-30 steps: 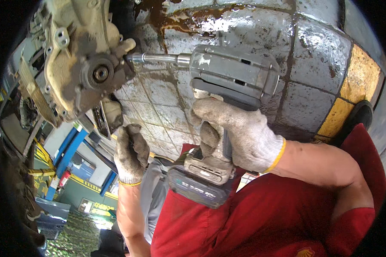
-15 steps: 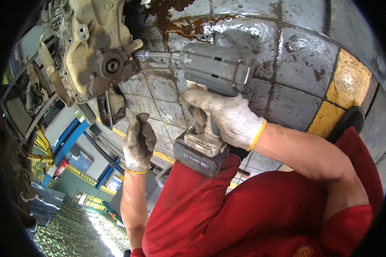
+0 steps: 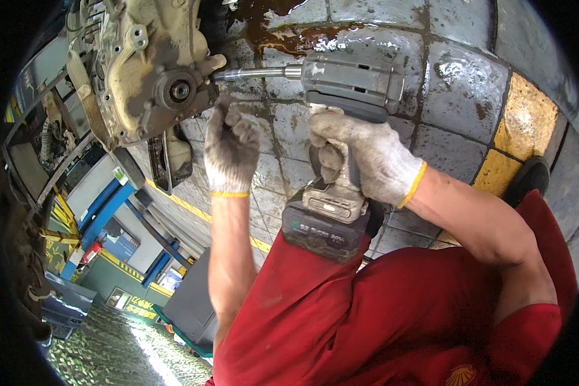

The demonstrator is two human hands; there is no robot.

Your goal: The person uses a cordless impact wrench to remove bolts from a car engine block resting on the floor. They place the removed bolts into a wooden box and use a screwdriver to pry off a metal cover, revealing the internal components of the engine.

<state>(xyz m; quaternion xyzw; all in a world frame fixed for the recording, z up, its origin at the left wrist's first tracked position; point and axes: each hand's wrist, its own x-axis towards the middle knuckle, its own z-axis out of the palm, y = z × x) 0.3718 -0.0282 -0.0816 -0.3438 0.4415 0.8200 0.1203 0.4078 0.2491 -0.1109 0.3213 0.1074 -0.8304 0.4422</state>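
Observation:
My right hand [image 3: 383,154], in a soiled white work glove, is wrapped round the grip of a grey cordless impact wrench [image 3: 350,78]. The wrench's battery [image 3: 321,226] is just above my red-clad knee. A shiny socket extension [image 3: 264,72] runs left from the wrench to the lower edge of a dirty, tan metal engine casing [image 3: 132,96]; whether its tip is seated on a bolt is hidden. My gloved left hand [image 3: 233,145] is raised below the extension, close to the casing's round hub [image 3: 177,91]. Its fingers are curled together, and what they hold, if anything, cannot be made out.
Brown oily liquid [image 3: 283,38] lies on the wet grey floor tiles [image 3: 453,96]. Yellow tiles [image 3: 524,122] run along the right. To the lower left are a blue metal frame [image 3: 106,209] and a dark grey case [image 3: 190,299]. A metal bracket [image 3: 170,161] hangs beneath the casing.
My left hand has risen toward the casing and extension. The wrench, in my right hand, has shifted right, and more of the extension shows. The view has moved slightly.

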